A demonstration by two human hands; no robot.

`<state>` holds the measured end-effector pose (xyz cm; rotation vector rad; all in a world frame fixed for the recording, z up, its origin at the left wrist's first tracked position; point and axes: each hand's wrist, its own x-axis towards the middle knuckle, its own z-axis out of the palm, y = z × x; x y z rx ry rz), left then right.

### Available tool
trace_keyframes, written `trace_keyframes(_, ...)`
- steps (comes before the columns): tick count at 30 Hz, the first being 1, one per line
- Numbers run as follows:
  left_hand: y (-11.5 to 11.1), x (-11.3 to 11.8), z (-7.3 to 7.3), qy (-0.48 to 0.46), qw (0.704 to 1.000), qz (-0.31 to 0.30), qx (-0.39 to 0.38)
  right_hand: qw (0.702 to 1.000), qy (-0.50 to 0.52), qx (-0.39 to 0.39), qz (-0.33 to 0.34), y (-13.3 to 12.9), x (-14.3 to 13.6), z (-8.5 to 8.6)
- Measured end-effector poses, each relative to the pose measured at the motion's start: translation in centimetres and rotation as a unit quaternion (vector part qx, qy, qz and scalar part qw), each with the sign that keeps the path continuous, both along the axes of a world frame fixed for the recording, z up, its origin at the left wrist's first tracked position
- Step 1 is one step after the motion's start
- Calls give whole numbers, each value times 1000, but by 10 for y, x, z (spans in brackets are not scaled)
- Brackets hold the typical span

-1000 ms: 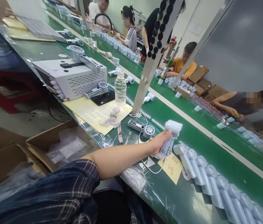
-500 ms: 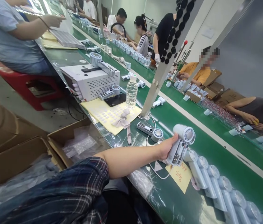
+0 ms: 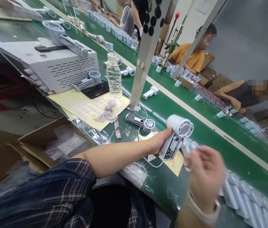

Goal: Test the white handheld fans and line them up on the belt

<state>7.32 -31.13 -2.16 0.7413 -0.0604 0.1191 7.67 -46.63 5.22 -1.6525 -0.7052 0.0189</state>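
My left hand (image 3: 159, 141) grips a pale blue handheld fan (image 3: 179, 125) by its handle. The fan's round head faces right, and the handle's front is uncovered, with dark and metallic inner parts showing. To the right of it, my right hand (image 3: 206, 174) is raised with fingers curled together as in a pinch, blurred by motion. Something pale may be at the fingertips, but I cannot make it out. A second fan (image 3: 149, 125) with an uncovered handle lies on the table behind my left hand. Below the held fan is a yellow note (image 3: 175, 164) with red handwriting.
A row of pale blue fans (image 3: 243, 193) lies at the right. At the left are a water bottle (image 3: 114, 77), a black phone (image 3: 96, 90), yellow sticker sheets (image 3: 77, 109) and a white machine (image 3: 72, 68). A metal post (image 3: 140, 76) rises beside the green belt (image 3: 186, 109). Co-workers sit across.
My right hand has come into view from the lower right, beside the held fan. My left hand still holds the fan. The view has shifted, with the scene nearer at the left.
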Motion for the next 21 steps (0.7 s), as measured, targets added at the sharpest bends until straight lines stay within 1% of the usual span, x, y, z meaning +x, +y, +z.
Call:
trace_keyframes(2,-2,-5,3,-20,999,-34,17,999,51,3,-4,11,3,-11)
trace_keyframes(4,-3,-9,5,-35,996,-68,34,994,106,22,12,20,6,-21)
trace_keyframes(5,-3,-11,7,-40,995,-74,45,991,126,36,21,22,8,-26)
trace_keyframes(8,-3,-16,13,-30,995,-56,74,984,162,60,38,20,11,-34)
trace_keyframes(12,-3,-18,19,-5,995,-45,84,979,185,66,50,14,13,-37)
trace_keyframes(15,-2,-19,22,-14,993,-44,113,977,195,67,55,14,14,-36)
trace_keyframes(21,1,-18,21,-24,986,-16,162,976,199,72,54,17,15,-34)
